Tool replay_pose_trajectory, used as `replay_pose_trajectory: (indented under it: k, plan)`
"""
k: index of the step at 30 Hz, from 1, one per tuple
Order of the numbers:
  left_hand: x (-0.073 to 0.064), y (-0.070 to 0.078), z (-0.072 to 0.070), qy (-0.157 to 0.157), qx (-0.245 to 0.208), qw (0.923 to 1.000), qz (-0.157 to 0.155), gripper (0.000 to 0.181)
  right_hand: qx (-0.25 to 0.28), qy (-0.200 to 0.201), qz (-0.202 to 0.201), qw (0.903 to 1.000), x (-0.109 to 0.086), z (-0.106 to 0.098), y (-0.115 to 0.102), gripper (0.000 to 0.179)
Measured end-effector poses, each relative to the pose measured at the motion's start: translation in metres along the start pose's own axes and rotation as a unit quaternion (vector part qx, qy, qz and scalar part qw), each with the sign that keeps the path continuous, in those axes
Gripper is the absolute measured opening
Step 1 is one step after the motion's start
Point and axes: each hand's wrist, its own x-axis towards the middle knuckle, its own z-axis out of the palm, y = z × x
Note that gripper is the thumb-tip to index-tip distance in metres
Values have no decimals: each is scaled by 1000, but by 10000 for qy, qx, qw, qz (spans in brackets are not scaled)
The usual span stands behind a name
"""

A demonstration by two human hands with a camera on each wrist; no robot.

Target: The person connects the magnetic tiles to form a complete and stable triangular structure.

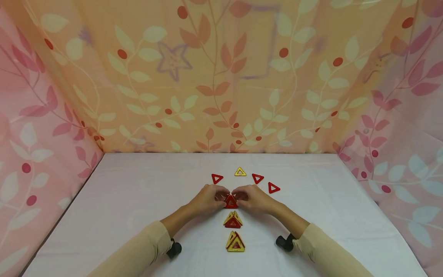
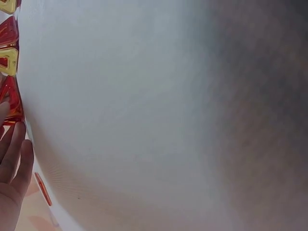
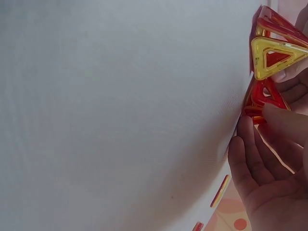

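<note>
A small pyramid of red triangular frame tiles (image 1: 230,202) stands on the table between the hands. My left hand (image 1: 209,197) holds its left side, thumb on the near side and fingers behind. On the opposite side my right hand (image 1: 255,198) pinches the same pyramid; in the right wrist view its thumb lies on a red tile (image 3: 269,94). Nearer to me is a second pyramid (image 1: 233,222) with a red front and yellow sides. A third pyramid (image 1: 235,244), with a yellow front tile, stands closest.
Beyond the hands lie loose tiles: a red triangle (image 1: 216,178) at left, a yellow triangle (image 1: 240,172) at the back, and two red triangles (image 1: 257,178) to the right. A white cloth covers the table (image 1: 138,192). Patterned curtains (image 1: 214,77) enclose the back and sides.
</note>
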Motion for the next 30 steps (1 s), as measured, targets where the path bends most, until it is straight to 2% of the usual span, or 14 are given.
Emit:
replay_pose_trajectory:
  k: [7,13,16,19,22,30]
  plan:
    - [1,-5,-6,150,-157,9997,103,34,46,117,87,9999,0,-7,6,30]
    - [10,-15,-20,796,-311,9963,47,39,-52,630,71,9980,7,-24,17,32]
    - [16,-21,-25,1120,-297,9932,-130,41,-70,846,185,9962,13,-32,23,34]
    - [20,-26,-28,1285,-201,9909,-358,43,-46,985,282,9947,21,-37,28,37]
    - [23,-30,-31,1321,-114,9898,-516,45,-69,1057,360,9937,27,-42,33,38]
    - [35,-36,-33,1284,90,9894,-665,50,-300,1121,639,9912,42,-44,40,38]
